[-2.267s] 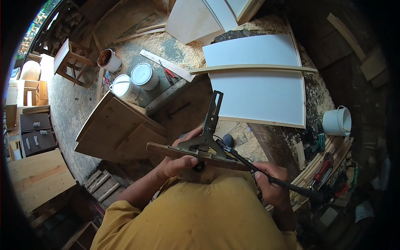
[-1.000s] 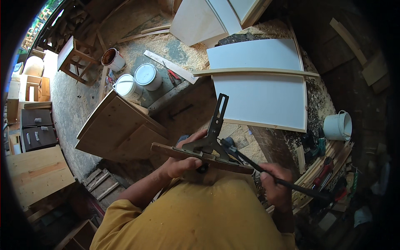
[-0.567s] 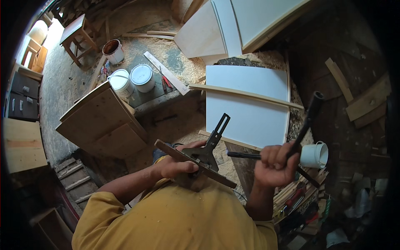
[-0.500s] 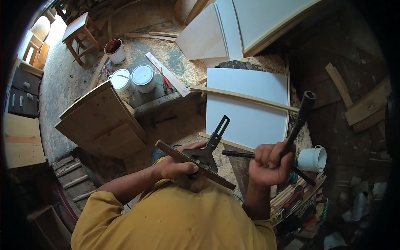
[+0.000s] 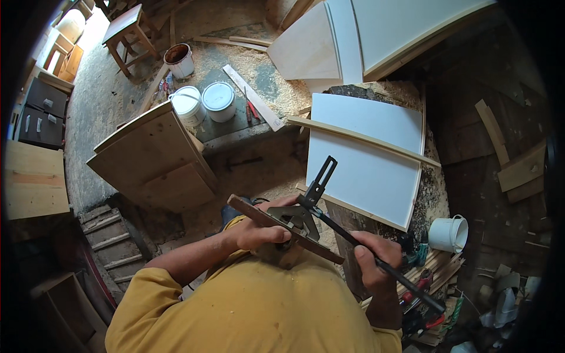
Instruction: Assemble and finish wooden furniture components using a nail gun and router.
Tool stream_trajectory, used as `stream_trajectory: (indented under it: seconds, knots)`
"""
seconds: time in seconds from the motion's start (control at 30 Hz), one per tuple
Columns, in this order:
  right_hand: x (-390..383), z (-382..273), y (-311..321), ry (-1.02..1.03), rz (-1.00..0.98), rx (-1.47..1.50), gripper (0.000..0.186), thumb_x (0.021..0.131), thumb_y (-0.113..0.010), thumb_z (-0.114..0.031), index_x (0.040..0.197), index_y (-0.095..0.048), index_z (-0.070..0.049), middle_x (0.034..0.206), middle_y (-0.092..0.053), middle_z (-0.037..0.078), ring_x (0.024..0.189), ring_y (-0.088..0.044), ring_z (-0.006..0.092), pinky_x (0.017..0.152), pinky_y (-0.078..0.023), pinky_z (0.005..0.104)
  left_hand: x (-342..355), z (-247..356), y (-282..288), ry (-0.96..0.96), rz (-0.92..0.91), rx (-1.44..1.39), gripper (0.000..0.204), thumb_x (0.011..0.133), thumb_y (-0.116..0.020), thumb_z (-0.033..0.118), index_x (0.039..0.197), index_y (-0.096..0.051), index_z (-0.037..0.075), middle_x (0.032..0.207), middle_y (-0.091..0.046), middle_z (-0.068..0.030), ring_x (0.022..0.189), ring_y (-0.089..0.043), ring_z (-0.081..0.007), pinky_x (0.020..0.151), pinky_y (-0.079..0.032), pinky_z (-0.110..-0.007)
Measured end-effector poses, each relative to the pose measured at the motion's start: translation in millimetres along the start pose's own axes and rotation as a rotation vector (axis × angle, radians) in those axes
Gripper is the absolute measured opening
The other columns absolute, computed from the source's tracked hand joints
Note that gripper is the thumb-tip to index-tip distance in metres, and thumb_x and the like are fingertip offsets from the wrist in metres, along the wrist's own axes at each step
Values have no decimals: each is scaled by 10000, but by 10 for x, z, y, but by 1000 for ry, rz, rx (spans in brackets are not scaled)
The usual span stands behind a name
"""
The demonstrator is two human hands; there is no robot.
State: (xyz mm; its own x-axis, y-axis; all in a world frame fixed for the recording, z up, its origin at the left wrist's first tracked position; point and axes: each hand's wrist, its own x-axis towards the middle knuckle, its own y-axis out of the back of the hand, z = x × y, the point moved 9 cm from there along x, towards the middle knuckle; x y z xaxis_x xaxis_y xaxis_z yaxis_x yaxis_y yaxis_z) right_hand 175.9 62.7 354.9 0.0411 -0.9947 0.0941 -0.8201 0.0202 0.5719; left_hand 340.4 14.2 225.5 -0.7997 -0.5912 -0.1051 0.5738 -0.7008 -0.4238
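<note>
My left hand is closed on a metal bracket tool, its slotted black arm pointing up and away and a worn wooden bar along its near side, thumb over the bar. A long black bar wrench lies diagonally in my right hand, fingers wrapped round it. Its upper end meets the bracket near the slotted arm; whether it is seated on anything I cannot tell. Both tools are held just in front of my yellow shirt.
Beyond lie a white panel crossed by a batten, leaning plywood boards, lidded buckets, a white pail and several offcuts at right. A wooden stool stands upper left.
My right hand, raised about half a second ago with the wrench pointing up, has come down and turned the wrench so its end meets the bracket. My left hand still holds the bracket.
</note>
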Motion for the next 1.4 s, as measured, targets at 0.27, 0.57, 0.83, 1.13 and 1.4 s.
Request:
stream_trajectory:
  seconds: [0.27,0.57,0.83,1.13,1.4]
  knots:
    - [15,3,-100,-22,-66,-37,194,786,-597,-79,932,-648,38,801,-669,179,712,-674,291,648,-522,331,30,73,-33,-79,-4,25,805,714,-623,305,1373,-313,-40,1107,-550,-98,1063,-485,-173,948,-375,-329]
    - [57,-16,-94,-18,-69,-43,191,788,-592,-69,936,-645,40,793,-666,184,706,-673,294,644,-523,329,14,13,-62,-38,-12,-9,793,721,-613,266,1381,-292,-32,1088,-557,-88,1025,-503,-162,921,-388,-319]
    - [94,-41,-122,72,-131,-76,183,797,-611,-39,964,-637,29,772,-649,195,667,-662,308,581,-519,356,15,-13,-46,-59,-30,30,825,718,-612,272,1397,-261,-37,1036,-577,-84,976,-520,-156,879,-411,-315]
    - [95,-9,-44,36,-70,-78,191,788,-624,-37,968,-646,25,782,-657,197,680,-670,298,595,-523,343,-32,-55,-48,33,-24,-37,845,720,-636,259,1398,-243,-55,1163,-536,-103,1088,-481,-172,952,-363,-322]
    - [88,45,22,8,-38,-95,188,819,-622,-115,946,-654,19,740,-653,159,605,-643,231,558,-497,287,-11,-101,-89,20,-63,-38,860,693,-617,289,1394,-258,-56,1124,-555,-123,1048,-507,-190,933,-389,-336]
